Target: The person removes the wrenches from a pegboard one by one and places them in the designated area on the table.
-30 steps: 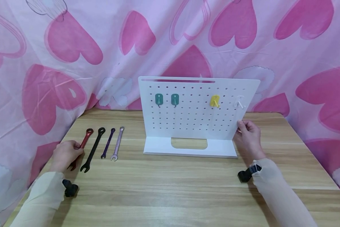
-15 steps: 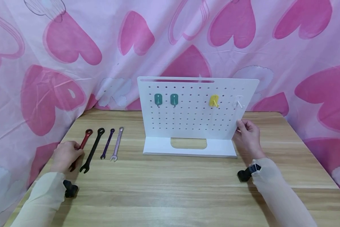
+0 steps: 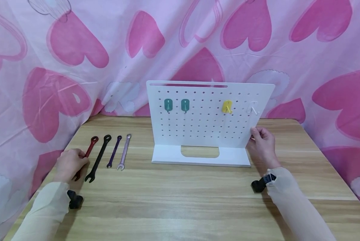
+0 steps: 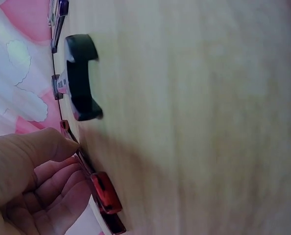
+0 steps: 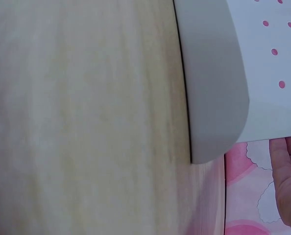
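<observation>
At the left of the table my left hand pinches a red combination wrench along its shaft. In the left wrist view, thumb and fingers meet at the red wrench, its open end toward me. Just right of it lies a larger black wrench, followed by a small purple wrench and a lilac-silver wrench. A white pegboard stand leans upright at centre right. My right hand holds its lower right edge, thumb at the front and the other fingers partly hidden.
Two green hooks, a yellow hook and a clear hook sit on the upper pegboard. The stand's flat foot rests on the wooden table. A pink heart-patterned cloth hangs close behind the table.
</observation>
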The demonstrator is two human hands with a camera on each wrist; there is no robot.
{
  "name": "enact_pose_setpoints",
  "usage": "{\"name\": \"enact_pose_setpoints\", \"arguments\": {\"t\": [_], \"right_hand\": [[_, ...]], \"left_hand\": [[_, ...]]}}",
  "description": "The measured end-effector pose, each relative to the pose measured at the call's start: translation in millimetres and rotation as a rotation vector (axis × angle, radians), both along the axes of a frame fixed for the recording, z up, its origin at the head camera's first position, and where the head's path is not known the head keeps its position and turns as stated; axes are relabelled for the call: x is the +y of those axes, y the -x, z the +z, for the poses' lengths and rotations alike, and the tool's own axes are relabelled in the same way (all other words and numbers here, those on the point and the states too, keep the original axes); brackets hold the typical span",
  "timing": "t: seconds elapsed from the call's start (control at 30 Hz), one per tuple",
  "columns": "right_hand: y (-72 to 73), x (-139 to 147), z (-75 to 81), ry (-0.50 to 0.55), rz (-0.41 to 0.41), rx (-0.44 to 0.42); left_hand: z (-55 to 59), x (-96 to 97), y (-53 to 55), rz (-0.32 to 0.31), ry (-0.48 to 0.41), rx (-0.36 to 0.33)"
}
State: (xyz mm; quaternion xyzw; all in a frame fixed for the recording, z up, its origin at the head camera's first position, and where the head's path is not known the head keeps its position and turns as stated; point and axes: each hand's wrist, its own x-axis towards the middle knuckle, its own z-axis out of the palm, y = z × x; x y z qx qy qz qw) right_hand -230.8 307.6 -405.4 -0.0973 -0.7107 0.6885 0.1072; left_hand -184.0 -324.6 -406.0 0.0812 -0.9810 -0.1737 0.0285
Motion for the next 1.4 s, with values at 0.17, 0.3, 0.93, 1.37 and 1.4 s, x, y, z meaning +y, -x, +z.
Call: {"name": "enact_pose_setpoints", "arguments": {"t": [0.17,0.3,0.93,1.37,1.4], "right_hand": [[-0.3,3.2,0.1,0.009,0.012,0.006],[-1.5,7.5,0.4,-0.012,0.005,0.013],[-4.9,14.2,4.0,-0.025,-0.001,-0.001],[-10.2,25.0,3.8,-0.070,0.056,-0.038],[-10.6,26.0,3.9,-0.094,0.052,-0.041]], "left_hand": [[-0.4,1.0,0.7,0.021,-0.039,-0.003],[-1.8,3.3,2.0,0.042,-0.076,0.003],[-8.1,1.8,2.1,0.036,-0.154,0.069],[-11.5,-0.4,6.2,0.085,-0.216,0.003],[-11.3,-0.5,5.3,0.081,-0.217,0.003]]}}
